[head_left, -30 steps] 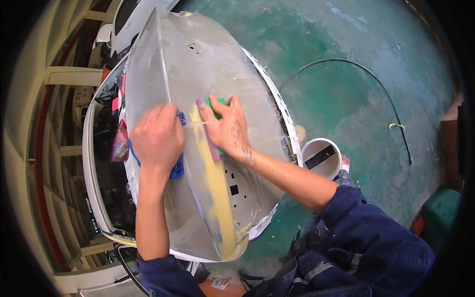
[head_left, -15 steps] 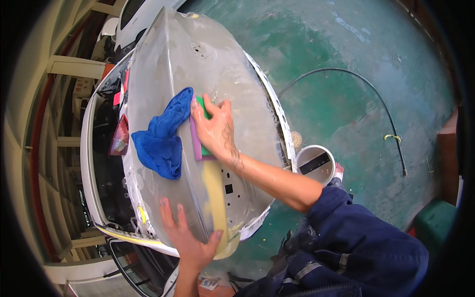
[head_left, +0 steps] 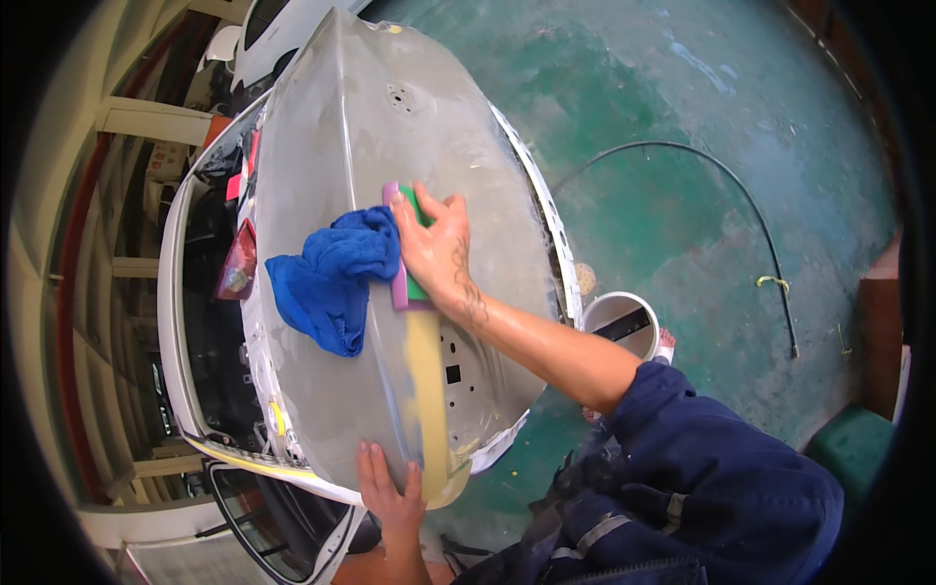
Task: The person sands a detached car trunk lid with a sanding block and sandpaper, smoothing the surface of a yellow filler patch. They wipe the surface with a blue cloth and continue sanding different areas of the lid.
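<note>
Head view recorded a green-and-purple block [head_left: 413, 292] under the right hand [head_left: 437, 246], on a grey car body panel [head_left: 448, 146]. The right hand was closed around the block, its palm and fingers covering most of the right side; the purple edge projected to the left, and both ends of the block protruded beyond the grip. A yellow strip [head_left: 427, 390] on the panel ran from the block's near end toward the panel's near edge. A crumpled blue cloth [head_left: 336, 273] lay on the panel to the left of the right hand, overlapping part of the block's purple edge in view. The left hand [head_left: 390, 497] was placed at the panel's near edge, fingers extended and apart, well away from the block and cloth.

Writing: a pale box [head_left: 166, 161] at the far left bore red marks resembling characters, too small to be read with confidence. A white bucket [head_left: 614, 310] containing a black bar [head_left: 626, 324] stood on the green floor [head_left: 624, 214], right of the panel.
</note>
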A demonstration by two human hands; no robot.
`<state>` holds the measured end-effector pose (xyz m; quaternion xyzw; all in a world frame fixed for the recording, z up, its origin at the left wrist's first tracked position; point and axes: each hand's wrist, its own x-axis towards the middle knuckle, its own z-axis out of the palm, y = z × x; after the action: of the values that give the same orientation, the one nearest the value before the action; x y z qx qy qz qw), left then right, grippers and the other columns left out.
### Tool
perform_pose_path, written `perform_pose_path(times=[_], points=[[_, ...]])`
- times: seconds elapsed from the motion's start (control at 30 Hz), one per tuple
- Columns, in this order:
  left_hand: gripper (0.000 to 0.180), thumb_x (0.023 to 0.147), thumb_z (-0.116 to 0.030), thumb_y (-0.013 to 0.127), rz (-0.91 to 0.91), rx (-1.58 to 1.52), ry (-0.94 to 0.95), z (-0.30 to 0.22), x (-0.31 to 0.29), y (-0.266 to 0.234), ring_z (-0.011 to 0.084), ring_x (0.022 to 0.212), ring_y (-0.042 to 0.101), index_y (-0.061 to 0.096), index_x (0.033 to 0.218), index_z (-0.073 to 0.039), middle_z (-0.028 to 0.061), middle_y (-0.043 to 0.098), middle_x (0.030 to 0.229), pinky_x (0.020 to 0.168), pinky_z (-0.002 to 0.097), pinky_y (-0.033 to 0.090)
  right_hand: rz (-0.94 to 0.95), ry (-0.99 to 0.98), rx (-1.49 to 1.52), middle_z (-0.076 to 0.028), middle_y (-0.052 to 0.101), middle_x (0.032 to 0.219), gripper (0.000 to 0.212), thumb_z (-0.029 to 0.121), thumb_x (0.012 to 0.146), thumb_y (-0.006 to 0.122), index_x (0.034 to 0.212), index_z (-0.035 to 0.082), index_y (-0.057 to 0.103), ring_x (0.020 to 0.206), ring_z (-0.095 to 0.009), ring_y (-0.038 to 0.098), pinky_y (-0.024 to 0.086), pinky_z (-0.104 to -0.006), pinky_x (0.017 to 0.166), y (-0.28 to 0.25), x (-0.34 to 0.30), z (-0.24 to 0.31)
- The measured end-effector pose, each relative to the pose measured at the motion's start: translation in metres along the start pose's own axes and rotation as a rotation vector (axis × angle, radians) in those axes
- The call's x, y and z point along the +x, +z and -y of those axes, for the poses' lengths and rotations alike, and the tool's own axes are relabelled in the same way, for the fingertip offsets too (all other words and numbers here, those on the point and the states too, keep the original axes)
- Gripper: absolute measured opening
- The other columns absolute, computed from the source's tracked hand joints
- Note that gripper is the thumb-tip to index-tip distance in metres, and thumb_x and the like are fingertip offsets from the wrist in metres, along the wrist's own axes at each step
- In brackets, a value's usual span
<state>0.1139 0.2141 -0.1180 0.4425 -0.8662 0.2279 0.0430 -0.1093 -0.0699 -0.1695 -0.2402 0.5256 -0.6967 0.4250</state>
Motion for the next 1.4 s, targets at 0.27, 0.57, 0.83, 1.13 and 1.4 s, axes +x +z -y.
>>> perform_pose_path(times=[0.27,0.57,0.83,1.13,1.4], points=[[0.039,0.103,-0.014,0.061,-0.009,-0.011,0.059,0.009,-0.009,0.001,0.0614,0.12,0.062,0.054,0.141,-0.018,0.0367,0.057,0.142,0.092,0.0648,0.059,-0.01,-0.093,-0.002,-0.023,0.054,0.096,0.06,0.03,0.094,0.076,0.136,-0.011,0.066,0.092,-0.033,0.058,0.052,-0.0426,0.087,-0.013,-0.045,-0.01],[0.036,0.101,-0.011,0.062,0.013,-0.036,0.045,0.007,-0.011,-0.004,0.0627,0.119,0.063,0.057,0.137,-0.016,0.0369,0.058,0.142,0.091,0.0665,0.059,0.002,0.019,-0.106,-0.023,0.056,0.11,0.064,0.045,0.096,0.069,0.14,-0.001,0.067,0.099,-0.039,0.06,0.048,-0.0523,0.09,-0.004,-0.012,-0.005],[0.039,0.103,-0.012,0.06,0.012,-0.035,0.073,0.01,-0.006,0.001,0.0637,0.12,0.062,0.054,0.141,-0.016,0.0376,0.057,0.143,0.091,0.0649,0.06,0.034,0.029,-0.271,-0.025,0.055,0.112,0.053,0.044,0.1,0.065,0.134,0.005,0.072,0.11,-0.041,0.056,0.044,-0.0509,0.094,-0.015,0.04,-0.006],[0.079,0.084,-0.035,0.081,0.383,-0.134,-0.037,0.001,0.025,-0.037,0.0643,0.143,0.037,0.047,0.153,-0.02,0.0378,0.031,0.163,0.111,0.0742,0.037,0.044,0.024,-0.222,-0.032,0.056,0.109,0.052,0.051,0.099,0.063,0.125,0.007,0.075,0.101,-0.047,0.059,0.048,-0.0536,0.087,-0.015,0.071,0.001],[0.082,0.077,-0.053,0.086,0.193,-0.184,0.269,0.027,0.243,-0.05,0.0567,0.157,0.012,0.062,0.15,-0.024,0.0246,0.019,0.174,0.123,0.0712,0.017,0.071,-0.115,-0.166,-0.027,0.054,0.104,0.05,0.037,0.098,0.069,0.135,0.002,0.07,0.097,-0.042,0.058,0.047,-0.0521,0.086,-0.018,-0.007,0.007]])
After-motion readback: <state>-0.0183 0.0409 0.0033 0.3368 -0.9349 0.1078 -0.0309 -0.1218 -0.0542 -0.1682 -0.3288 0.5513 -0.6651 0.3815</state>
